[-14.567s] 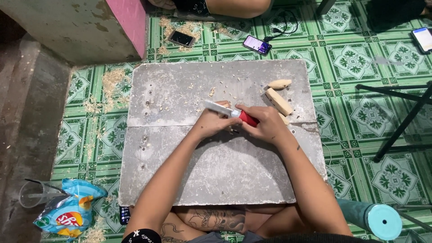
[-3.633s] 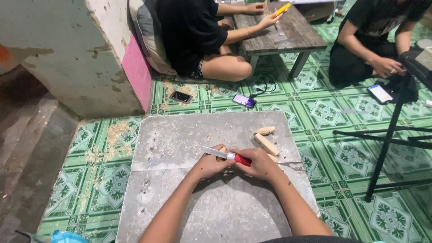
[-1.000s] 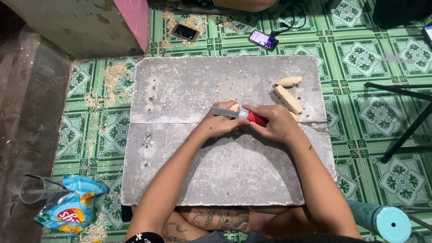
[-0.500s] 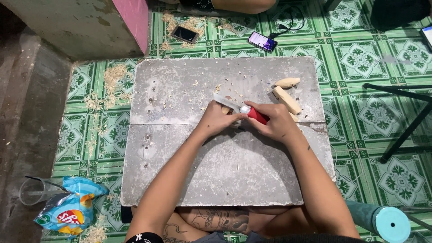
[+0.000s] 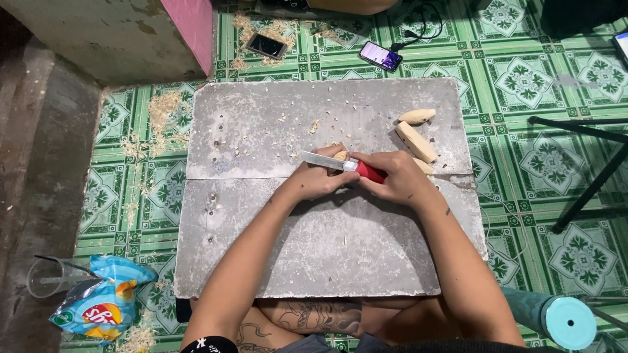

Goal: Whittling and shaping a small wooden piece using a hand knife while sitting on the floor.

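My right hand (image 5: pixel 396 183) grips a red-handled knife (image 5: pixel 337 163) whose blade points left across a small pale piece of wood (image 5: pixel 339 155). That piece is held in my left hand (image 5: pixel 313 184), mostly hidden by the fingers. Both hands meet over the middle of a grey board (image 5: pixel 261 131) that lies across my lap. Two carved wooden pieces lie at the board's right: a short rounded one (image 5: pixel 417 116) and a longer block (image 5: pixel 416 142). A third pale bit (image 5: pixel 424 167) peeks out beside my right hand. Small shavings dot the board.
Wood shavings (image 5: pixel 160 111) litter the green tiled floor at left. Two phones (image 5: pixel 265 45) (image 5: pixel 381 55) lie beyond the board. A snack bag (image 5: pixel 101 307) and clear cup (image 5: pixel 46 278) sit at lower left. A black stand leg (image 5: pixel 589 183) crosses at right; a teal cylinder (image 5: pixel 562 320) lies at lower right.
The hands stay in the same spot. The knife blade has shifted slightly against the wood piece between the frames; a few more chips lie on the board.
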